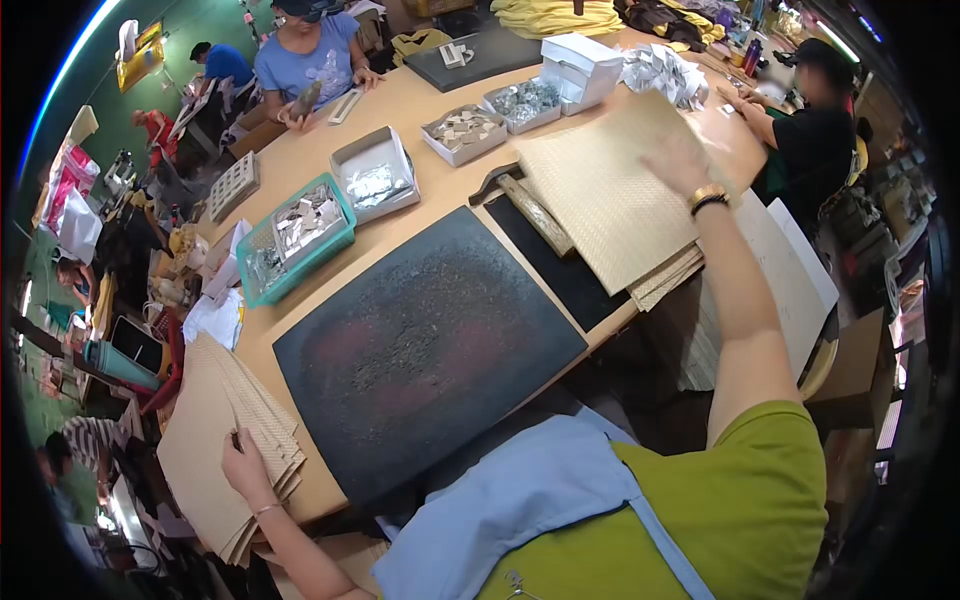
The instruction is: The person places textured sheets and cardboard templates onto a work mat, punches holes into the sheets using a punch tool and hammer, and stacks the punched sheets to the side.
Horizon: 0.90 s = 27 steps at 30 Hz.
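My left hand (245, 468) is closed on the edge of a fanned stack of beige patterned sheets (215, 415) at the table's left front corner. My right hand (680, 165), blurred by motion, is over the upper part of another pile of beige sheets with a woven-looking pattern (600, 190). Its fingers cannot be made out clearly. Between the two stacks lies a dark, worn mat (430, 350) with a rough middle. A wooden bar, perhaps a roller (535, 215), shows beside the right pile, above a black surface (525, 240).
Past the mat stand a teal basket (345, 205) of small pieces, a white box (375, 175) and two trays of bits, one tray (465, 135) nearest. A lidded white box (580, 70) is behind. A co-worker (310, 60) sits across; another person (815, 120) sits at right.
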Each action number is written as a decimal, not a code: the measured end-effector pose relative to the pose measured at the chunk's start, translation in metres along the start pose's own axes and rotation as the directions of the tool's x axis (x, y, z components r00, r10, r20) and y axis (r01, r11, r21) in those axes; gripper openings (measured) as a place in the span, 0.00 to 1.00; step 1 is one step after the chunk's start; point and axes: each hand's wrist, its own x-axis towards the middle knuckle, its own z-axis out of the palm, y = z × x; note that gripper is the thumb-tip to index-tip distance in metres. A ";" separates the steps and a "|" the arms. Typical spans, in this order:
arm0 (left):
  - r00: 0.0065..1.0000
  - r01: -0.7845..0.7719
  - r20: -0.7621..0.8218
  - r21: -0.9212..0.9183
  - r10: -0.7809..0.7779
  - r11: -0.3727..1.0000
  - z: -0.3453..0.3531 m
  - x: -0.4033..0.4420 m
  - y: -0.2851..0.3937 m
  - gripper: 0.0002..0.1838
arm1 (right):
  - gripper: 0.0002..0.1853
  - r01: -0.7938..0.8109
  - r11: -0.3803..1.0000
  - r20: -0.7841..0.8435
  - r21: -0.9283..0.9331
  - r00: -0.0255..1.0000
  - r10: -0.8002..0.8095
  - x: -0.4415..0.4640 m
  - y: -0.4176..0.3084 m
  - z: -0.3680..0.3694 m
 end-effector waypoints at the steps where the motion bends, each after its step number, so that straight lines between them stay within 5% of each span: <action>1: 1.000 0.011 0.018 0.009 -0.011 1.000 0.000 0.003 -0.003 0.20 | 0.47 -0.135 0.988 0.234 0.074 0.966 0.114 -0.003 -0.008 0.019; 4: 0.997 -0.051 -0.062 -0.165 0.041 0.985 0.011 0.026 -0.054 0.18 | 0.54 -0.238 0.971 0.285 -0.020 0.930 0.234 -0.052 -0.050 0.034; 6: 0.995 -0.085 0.024 -0.292 0.097 0.953 0.004 0.029 -0.064 0.19 | 0.55 -0.249 0.968 0.302 -0.018 0.922 0.242 -0.045 -0.048 0.029; 10: 0.980 -0.163 0.015 -0.496 0.197 0.853 -0.009 0.011 -0.042 0.23 | 0.56 -0.231 0.973 0.321 -0.028 0.919 0.228 -0.019 -0.023 0.039; 12: 0.950 0.116 0.282 -0.715 0.133 0.689 -0.028 -0.019 0.019 0.28 | 0.50 -0.219 0.975 0.228 -0.047 0.948 0.224 -0.022 -0.043 0.032; 14: 0.864 0.303 0.477 -0.752 0.165 0.586 -0.035 -0.047 0.079 0.27 | 0.43 0.118 0.971 -0.045 0.208 0.993 -0.111 -0.019 -0.053 0.053; 15: 0.917 0.270 0.384 -0.801 0.111 0.535 -0.016 -0.058 0.099 0.23 | 0.39 0.308 0.901 -0.206 0.305 0.945 -0.253 -0.018 -0.063 0.060; 16: 0.854 0.344 0.480 -0.811 0.201 0.474 -0.034 -0.081 0.151 0.20 | 0.30 0.334 0.783 -0.181 0.525 0.942 -0.281 -0.046 -0.103 0.035; 17: 0.793 0.366 0.517 -0.827 0.322 0.427 -0.020 -0.085 0.167 0.19 | 0.30 0.289 0.501 -0.092 0.816 0.920 -0.381 -0.057 -0.124 0.048; 18: 0.716 0.436 0.574 -0.812 0.397 0.389 -0.008 -0.093 0.187 0.19 | 0.29 -0.096 0.342 0.241 0.935 0.879 -0.411 -0.095 -0.157 0.020; 20: 0.736 0.490 0.555 -0.832 0.387 0.262 -0.002 -0.130 0.246 0.19 | 0.37 -0.295 0.290 0.413 0.910 0.681 -0.604 -0.149 -0.195 -0.004; 21: 0.595 0.460 0.528 -0.842 0.606 0.283 0.015 -0.132 0.255 0.19 | 0.39 -0.348 0.315 0.467 0.883 0.592 -0.656 -0.164 -0.201 -0.003; 23: 0.394 0.473 0.614 -0.774 0.684 0.422 0.023 -0.135 0.261 0.18 | 0.39 -0.466 0.335 0.557 0.819 0.507 -0.658 -0.178 -0.204 0.011; 24: 0.483 0.294 0.487 -0.873 0.728 0.389 0.026 -0.135 0.257 0.13 | 0.37 -0.443 0.330 0.542 0.834 0.541 -0.643 -0.181 -0.204 0.009; 27: 0.687 -0.038 0.451 -0.761 0.570 0.648 0.028 -0.107 0.211 0.14 | 0.33 -0.353 0.358 0.502 0.865 0.616 -0.606 -0.184 -0.202 0.007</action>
